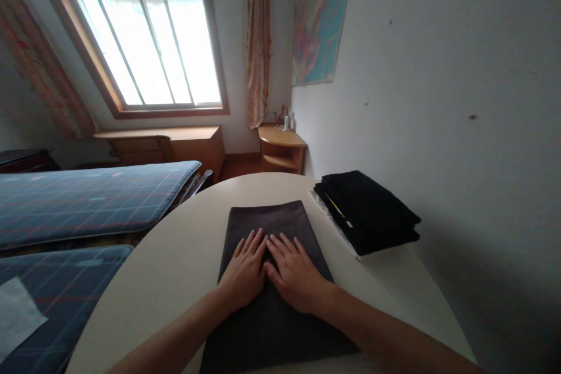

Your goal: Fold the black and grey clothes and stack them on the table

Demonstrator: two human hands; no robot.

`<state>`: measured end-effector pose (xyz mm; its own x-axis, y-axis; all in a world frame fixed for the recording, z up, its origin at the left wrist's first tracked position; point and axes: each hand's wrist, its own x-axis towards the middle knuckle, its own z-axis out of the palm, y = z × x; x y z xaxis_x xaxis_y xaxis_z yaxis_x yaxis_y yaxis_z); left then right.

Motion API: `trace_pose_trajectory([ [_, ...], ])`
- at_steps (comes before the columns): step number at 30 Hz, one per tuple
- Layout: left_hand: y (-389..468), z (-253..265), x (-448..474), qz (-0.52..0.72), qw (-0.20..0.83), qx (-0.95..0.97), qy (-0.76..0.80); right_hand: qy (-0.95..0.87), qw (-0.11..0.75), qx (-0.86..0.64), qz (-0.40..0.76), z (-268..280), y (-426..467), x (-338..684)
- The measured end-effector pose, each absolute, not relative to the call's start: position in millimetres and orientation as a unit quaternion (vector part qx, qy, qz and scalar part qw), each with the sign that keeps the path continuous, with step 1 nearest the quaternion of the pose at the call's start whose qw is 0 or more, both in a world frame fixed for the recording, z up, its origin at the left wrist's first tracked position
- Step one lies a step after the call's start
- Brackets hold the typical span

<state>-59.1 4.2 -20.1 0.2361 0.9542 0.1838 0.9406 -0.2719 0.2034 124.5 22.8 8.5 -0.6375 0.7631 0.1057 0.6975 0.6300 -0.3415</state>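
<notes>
A dark grey folded cloth [272, 327] lies flat on the round white table [175, 263], its long side running away from me. My left hand [245, 272] rests palm down on the cloth's middle, fingers stretched forward. Beside it, my right hand [295, 274] also lies flat on the cloth with its fingers spread a little. The two hands meet or nearly meet near the index fingers and thumbs. What kind of cloth item it is, I cannot tell.
To the right, a stack of folded black cloth [368, 210] sits on something white, close to the wall. Blue plaid mattresses [87, 201] stand at the left, one bearing a white paper [17, 318]. A corner shelf [283, 137] and a wooden desk [193, 143] are behind.
</notes>
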Motion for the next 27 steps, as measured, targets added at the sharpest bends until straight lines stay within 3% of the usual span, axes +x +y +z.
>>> trace_pose_trajectory([
  [9,-34.9,-8.6,-62.0,0.157,-0.012,0.772,0.616,-0.881,0.096,-0.431,0.168,10.1,-13.7,163.2],
  [13,-75.4,-4.3,-52.9,0.130,0.043,0.861,0.489,-0.910,0.102,-0.354,0.190,6.9,-27.4,179.2],
  [17,-94.4,-12.3,-63.5,0.099,0.067,0.862,0.493,-0.905,0.098,-0.365,0.195,2.2,-30.6,195.5],
  [27,-44.6,-14.1,-103.4,0.136,0.020,0.825,0.548,-0.893,0.124,-0.411,0.135,15.6,0.5,184.6],
])
